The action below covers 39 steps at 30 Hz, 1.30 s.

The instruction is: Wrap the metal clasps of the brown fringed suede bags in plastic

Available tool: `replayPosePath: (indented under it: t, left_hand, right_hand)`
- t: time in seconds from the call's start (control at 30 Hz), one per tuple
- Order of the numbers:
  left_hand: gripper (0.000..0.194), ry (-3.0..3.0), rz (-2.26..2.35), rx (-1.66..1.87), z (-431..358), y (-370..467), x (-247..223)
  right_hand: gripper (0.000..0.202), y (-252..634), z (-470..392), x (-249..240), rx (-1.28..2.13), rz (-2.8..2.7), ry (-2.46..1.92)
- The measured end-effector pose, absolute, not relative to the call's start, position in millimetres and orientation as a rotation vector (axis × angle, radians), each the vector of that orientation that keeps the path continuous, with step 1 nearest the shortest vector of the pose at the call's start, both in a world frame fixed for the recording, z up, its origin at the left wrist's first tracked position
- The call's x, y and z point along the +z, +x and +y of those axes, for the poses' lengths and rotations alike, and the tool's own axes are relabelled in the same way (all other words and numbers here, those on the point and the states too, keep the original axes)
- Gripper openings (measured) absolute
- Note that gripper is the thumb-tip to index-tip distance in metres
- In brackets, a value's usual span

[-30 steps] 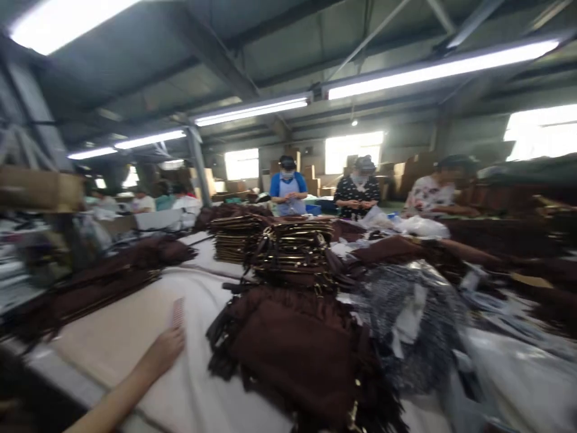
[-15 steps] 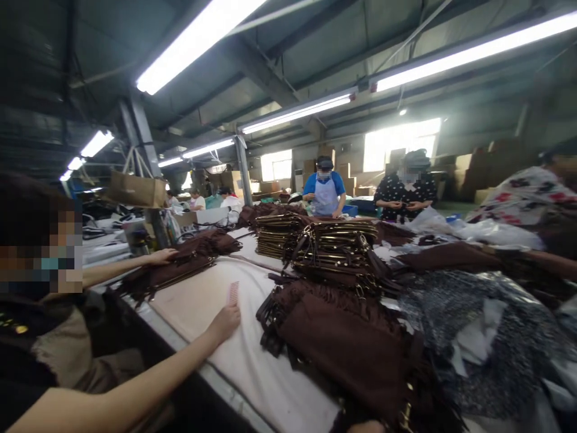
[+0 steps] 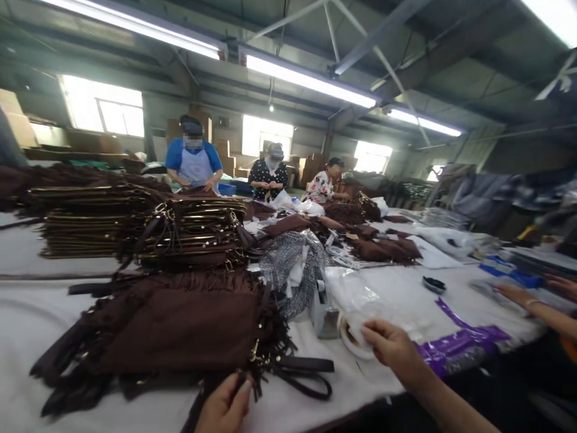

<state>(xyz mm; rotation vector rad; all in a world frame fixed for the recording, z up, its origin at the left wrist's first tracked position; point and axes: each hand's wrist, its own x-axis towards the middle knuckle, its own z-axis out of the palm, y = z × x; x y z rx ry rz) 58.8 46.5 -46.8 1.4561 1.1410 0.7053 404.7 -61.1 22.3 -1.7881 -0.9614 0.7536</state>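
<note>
Hands well apart. Left hand (image 3: pixel 225 404): thumb and finger pinched on a dark strip (image 3: pixel 243 379) at the near edge of the brown fringed bag (image 3: pixel 180 331), which lies flat on the white-covered table (image 3: pixel 293 409). Wrist strap (image 3: pixel 311 364) loops out from the bag's right corner. Right hand (image 3: pixel 392 349): fingers curled at the right side of the tape roll (image 3: pixel 356 351); can't tell if it grips. Gray block (image 3: pixel 325 322) just left of the roll, purple packaging (image 3: pixel 464 349) right of the hand. Bag stack with gold hardware (image 3: pixel 193 234) sits behind the bag. Co-worker's hand (image 3: pixel 514 294) far right.
</note>
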Motion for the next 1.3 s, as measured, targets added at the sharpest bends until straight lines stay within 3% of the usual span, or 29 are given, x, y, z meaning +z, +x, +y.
replayPosePath:
  t: [0.17,0.43,0.77,1.17,1.3]
  left_hand:
    - [0.038,1.419,1.093,0.743,42,55,-32]
    - [0.030,0.898,0.883,0.729,36,43,-37]
    - [0.040,0.813,0.785,0.671,36,38,-41]
    - [0.023,0.945,0.831,0.747,35,39,-38]
    - [0.024,0.945,0.818,0.749,36,41,-40]
  right_hand:
    - [0.037,278,-44,10,1.329,-0.844,-1.354]
    - [0.045,195,-1,-28,1.504,-0.824,-1.346]
    - [0.040,201,4,-33,1.289,-0.853,-1.563]
    - [0.065,202,-9,-40,1.321,-0.873,-1.429]
    - [0.056,208,-15,-34,1.251,-1.065,-1.372]
